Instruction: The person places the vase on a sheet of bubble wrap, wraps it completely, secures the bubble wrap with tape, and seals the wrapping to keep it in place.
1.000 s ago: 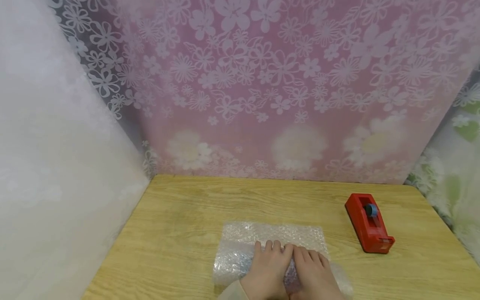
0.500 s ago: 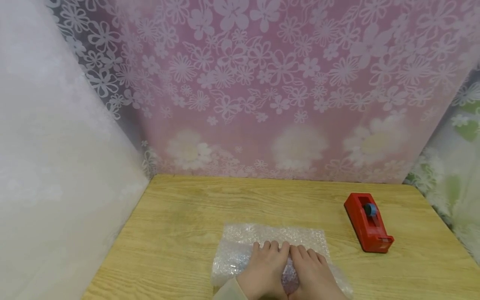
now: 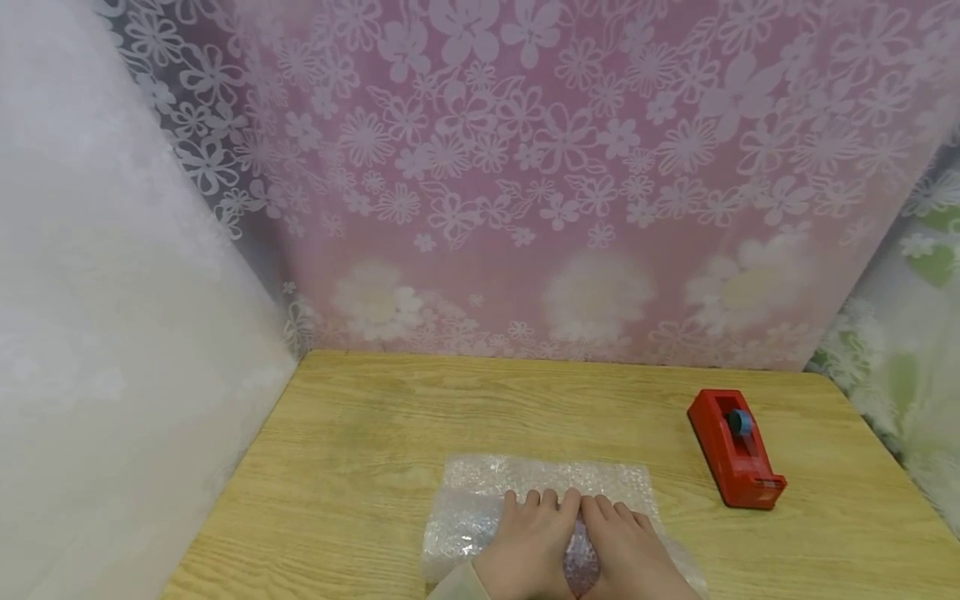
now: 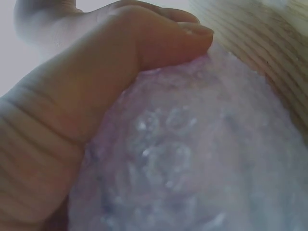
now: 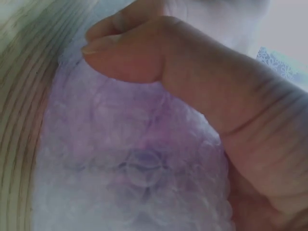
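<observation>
A sheet of clear bubble wrap (image 3: 551,475) lies at the near middle of the table, its near part rolled round a purplish item. The item's kind is hidden by the wrap. Both hands hold this bubble-wrapped bundle (image 3: 581,560) side by side, fingers over its far side. My left hand (image 3: 528,546) grips its middle, with the thumb (image 4: 168,45) pressed on the wrap in the left wrist view. Close beside it, my right hand (image 3: 630,550) grips the right part; its thumb (image 5: 130,57) presses the wrap in the right wrist view.
A red tape dispenser (image 3: 735,450) with a small blue-cored roll stands on the wooden table (image 3: 360,467), right of the bubble wrap. Flowered pink cloth (image 3: 525,208) hangs along the back edge, with pale cloth (image 3: 135,333) at the left.
Both hands and the bubble wrap have shifted slightly toward me. A little more of the purplish bundle shows between the hands. The grip stays the same, and the tape dispenser stays in place.
</observation>
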